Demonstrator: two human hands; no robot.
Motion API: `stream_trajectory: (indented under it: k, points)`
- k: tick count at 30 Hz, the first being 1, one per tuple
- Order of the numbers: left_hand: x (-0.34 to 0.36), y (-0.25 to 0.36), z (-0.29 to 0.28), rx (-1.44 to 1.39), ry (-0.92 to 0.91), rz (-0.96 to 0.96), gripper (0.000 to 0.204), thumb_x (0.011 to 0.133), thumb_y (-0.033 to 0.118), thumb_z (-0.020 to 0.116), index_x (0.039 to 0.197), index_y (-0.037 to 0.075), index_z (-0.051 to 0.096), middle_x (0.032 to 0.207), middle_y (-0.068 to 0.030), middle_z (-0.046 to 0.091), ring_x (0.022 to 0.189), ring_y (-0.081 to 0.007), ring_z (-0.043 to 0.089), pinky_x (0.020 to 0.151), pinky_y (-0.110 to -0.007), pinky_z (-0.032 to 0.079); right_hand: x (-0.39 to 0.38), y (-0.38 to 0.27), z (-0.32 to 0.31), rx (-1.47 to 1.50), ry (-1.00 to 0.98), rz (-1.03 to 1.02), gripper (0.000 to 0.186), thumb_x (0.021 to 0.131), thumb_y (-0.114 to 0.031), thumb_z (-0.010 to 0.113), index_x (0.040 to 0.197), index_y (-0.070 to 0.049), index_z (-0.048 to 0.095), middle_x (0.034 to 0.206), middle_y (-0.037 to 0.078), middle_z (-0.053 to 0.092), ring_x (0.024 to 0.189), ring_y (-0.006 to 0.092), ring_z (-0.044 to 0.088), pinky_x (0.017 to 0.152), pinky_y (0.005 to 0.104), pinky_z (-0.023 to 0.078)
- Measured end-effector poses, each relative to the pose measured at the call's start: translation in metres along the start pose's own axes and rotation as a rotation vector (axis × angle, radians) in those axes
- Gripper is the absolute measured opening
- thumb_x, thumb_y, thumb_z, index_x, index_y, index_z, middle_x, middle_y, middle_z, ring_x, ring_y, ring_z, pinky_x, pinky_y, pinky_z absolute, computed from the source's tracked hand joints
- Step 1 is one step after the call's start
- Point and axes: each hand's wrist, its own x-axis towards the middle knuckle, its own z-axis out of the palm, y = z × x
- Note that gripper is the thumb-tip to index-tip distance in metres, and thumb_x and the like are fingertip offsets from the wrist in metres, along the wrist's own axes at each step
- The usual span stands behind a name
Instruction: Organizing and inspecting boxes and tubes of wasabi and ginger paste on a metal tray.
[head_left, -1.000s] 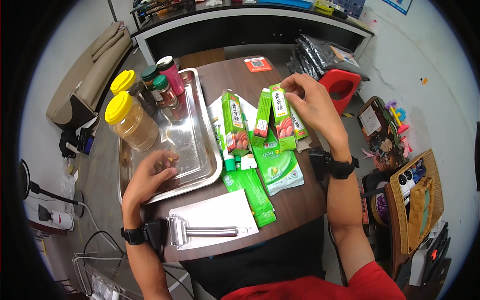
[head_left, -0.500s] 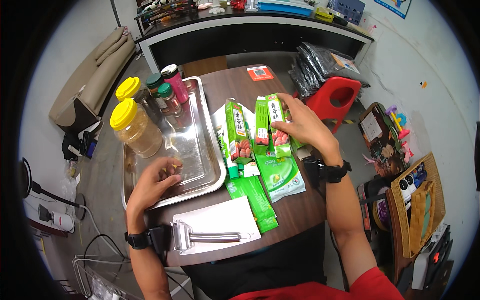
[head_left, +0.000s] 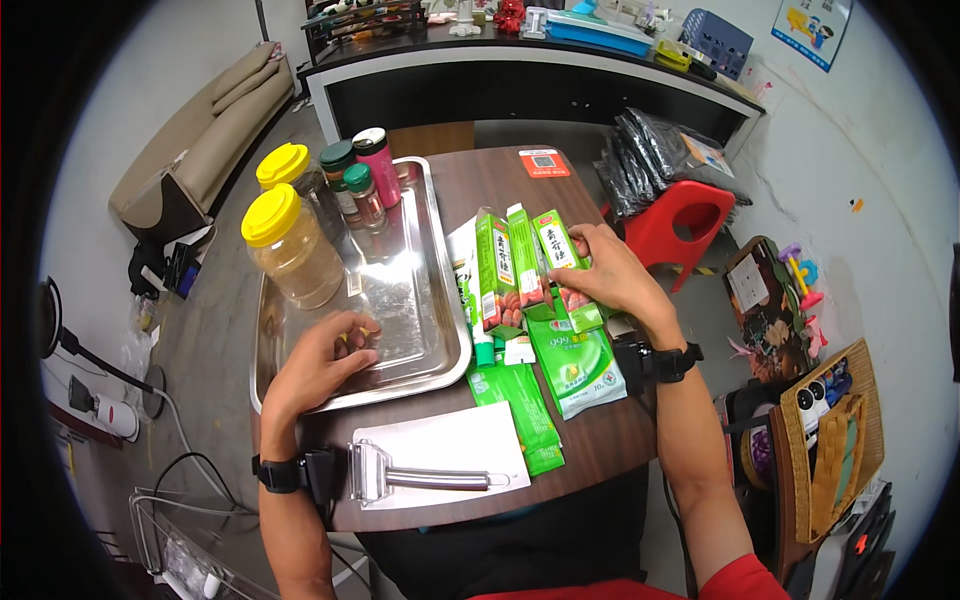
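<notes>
My right hand (head_left: 612, 268) grips a slim green carton (head_left: 556, 240) by its sides, thumb on one side and fingers on the other. This carton leans beside two more slim green cartons, a middle one (head_left: 524, 262) and a left one (head_left: 497, 268), with food pictures on them. Below them lie a green and white pouch (head_left: 580, 362), a flat green packet (head_left: 520, 415) and a green-capped tube (head_left: 485, 352). My left hand (head_left: 330, 360) hovers at the near edge of the steel tray (head_left: 458, 350), its fingers loosely bent and apart, with nothing plainly held.
On the tray stand yellow-lidded jars (head_left: 290, 245), green-capped bottles (head_left: 362, 195) and a pink can (head_left: 377, 165). A metal peeler (head_left: 430, 480) rests on a white sheet (head_left: 450, 435) at the near edge. Beyond the table are a red chair (head_left: 690, 225) and black plastic-wrapped parcels (head_left: 650, 150).
The carton in my right hand has tilted and dropped closer to the pile, and the middle carton now leans. My left hand stays over the tray's near edge. The whole view has shifted slightly.
</notes>
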Motion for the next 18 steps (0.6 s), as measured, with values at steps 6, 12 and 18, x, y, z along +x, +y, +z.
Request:
stream_trajectory:
  k: [6,12,18]
  points:
    - [0.001,0.008,-0.001,0.006,-0.027,-0.027,0.033,0.094,0.010,0.081,0.126,0.008,0.073,0.097,0.0023,0.059,0.080,-0.0088,0.050,0.074,-0.026,0.045,0.003,0.023,0.008,0.141,0.087,-0.240,0.066,0.084,-0.030,0.085,0.136,0.003,0.061,0.126,0.018,0.063,0.103,0.0269,0.067,0.093,0.0366,0.055]
    - [-0.003,-0.003,0.000,0.011,-0.016,-0.026,0.032,0.095,0.012,0.080,0.125,0.006,0.073,0.095,-0.0004,0.063,0.080,-0.0099,0.053,0.074,-0.028,0.047,-0.004,0.014,-0.009,0.342,0.139,-0.096,0.058,0.084,-0.028,0.083,0.128,0.003,0.061,0.119,0.023,0.071,0.108,0.0347,0.073,0.096,0.0411,0.057]
    - [0.000,0.006,-0.006,-0.016,0.027,-0.044,0.028,0.097,0.013,0.076,0.123,0.002,0.074,0.096,-0.0048,0.070,0.085,-0.0146,0.065,0.079,-0.032,0.054,0.014,0.027,-0.011,0.793,0.210,-0.191,0.044,0.097,-0.018,0.078,0.129,0.002,0.057,0.113,0.012,0.067,0.090,0.0142,0.069,0.070,0.0268,0.058]
